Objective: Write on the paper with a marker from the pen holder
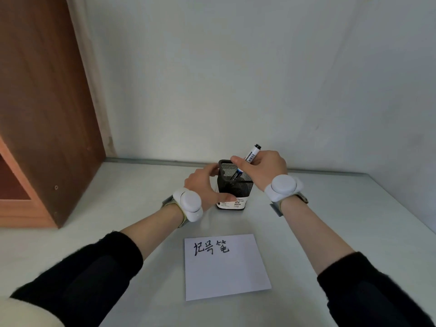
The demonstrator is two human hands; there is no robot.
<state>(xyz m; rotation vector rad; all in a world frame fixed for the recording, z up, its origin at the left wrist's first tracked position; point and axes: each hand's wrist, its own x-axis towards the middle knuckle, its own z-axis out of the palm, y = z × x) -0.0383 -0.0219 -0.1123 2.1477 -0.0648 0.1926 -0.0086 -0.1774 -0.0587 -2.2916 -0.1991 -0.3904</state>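
Observation:
A black mesh pen holder [236, 187] stands on the white table beyond the paper. My left hand [203, 182] wraps around its left side, thumb across the front near its label. My right hand [262, 167] grips a white marker [251, 154] with a black end cap, held tilted, its lower blue end inside the holder's mouth. The white paper [226, 270] lies nearer to me and bears three black handwritten characters along its top left.
A brown wooden cabinet [47, 114] stands at the left on the table [342, 220]. The pale wall rises just behind the holder. Both wrists wear white round bands, and black sleeves cover my forearms.

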